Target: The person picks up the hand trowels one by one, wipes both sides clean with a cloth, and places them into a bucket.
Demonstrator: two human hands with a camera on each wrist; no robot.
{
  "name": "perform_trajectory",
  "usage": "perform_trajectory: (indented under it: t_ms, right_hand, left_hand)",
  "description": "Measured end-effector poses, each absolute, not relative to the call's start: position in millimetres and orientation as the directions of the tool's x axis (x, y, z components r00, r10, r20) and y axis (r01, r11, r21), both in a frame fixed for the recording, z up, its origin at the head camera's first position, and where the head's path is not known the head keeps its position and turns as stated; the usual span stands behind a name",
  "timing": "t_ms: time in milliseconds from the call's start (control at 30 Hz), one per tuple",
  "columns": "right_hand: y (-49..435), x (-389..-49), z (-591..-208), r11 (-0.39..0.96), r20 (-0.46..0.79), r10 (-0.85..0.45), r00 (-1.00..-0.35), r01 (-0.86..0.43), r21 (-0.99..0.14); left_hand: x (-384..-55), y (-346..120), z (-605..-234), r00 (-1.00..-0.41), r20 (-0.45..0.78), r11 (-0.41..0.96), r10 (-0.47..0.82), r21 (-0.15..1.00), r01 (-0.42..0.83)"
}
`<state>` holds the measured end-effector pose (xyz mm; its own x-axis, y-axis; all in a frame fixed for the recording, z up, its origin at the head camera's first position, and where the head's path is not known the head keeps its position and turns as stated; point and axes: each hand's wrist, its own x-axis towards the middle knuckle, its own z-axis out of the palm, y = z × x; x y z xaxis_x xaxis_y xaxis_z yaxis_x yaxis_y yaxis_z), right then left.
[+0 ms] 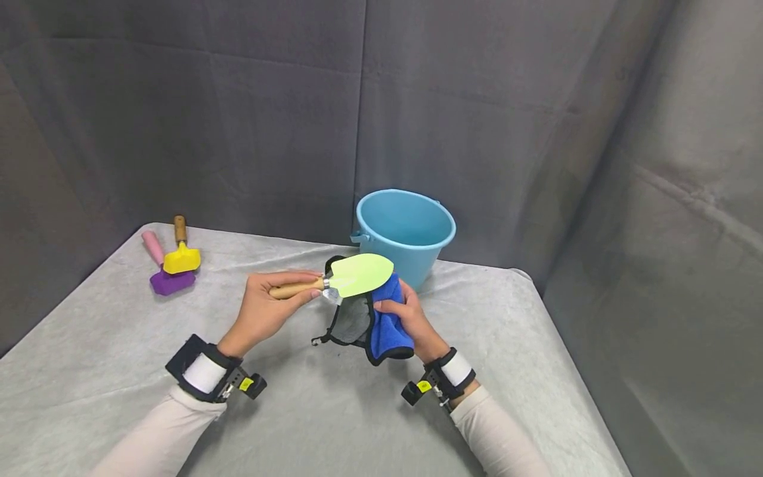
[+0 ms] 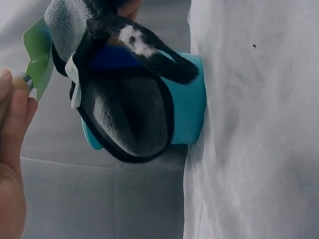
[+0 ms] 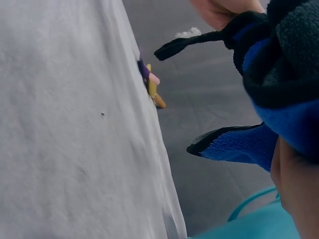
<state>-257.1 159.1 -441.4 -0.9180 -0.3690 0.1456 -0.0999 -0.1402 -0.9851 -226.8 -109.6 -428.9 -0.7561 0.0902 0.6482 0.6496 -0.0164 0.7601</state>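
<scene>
In the head view my left hand (image 1: 262,310) pinches the wooden handle of a hand trowel (image 1: 361,274) with a light green blade. Its blade points right, in front of a blue and grey fleecy cloth (image 1: 390,333) with black edging. My right hand (image 1: 418,324) grips this cloth by its blue side, thumb on top. The cloth is bunched up, with part of it behind the trowel. From the left wrist, a pale tag (image 2: 74,82) and a dark strap (image 2: 167,62) show on it.
A light blue bucket (image 1: 408,246) stands at the table's back edge, just behind the hands. At the far left, a yellow trowel (image 1: 182,258) with a wooden handle overlaps a purple one (image 1: 171,283) with a pink handle. Grey curtains surround the cloth-covered table (image 1: 322,411).
</scene>
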Motion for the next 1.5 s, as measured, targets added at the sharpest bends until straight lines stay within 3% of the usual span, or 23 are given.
perform_trajectory:
  t_ms: [733,1500]
  right_hand:
    - [148.8,-247.2,-447.6,-0.109,0.113,-0.411,-0.904,-0.074,-0.991]
    - [159.2,-255.0,-436.1,-0.138,0.21,-0.409,-0.888,-0.167,-0.976]
  left_hand:
    - [-225.3,-100.0,-433.8,-0.775,0.617,-0.023,0.137,0.784,0.621]
    - [-226.5,-109.7,-428.4,-0.819,0.555,-0.004,0.146,0.828,0.56]
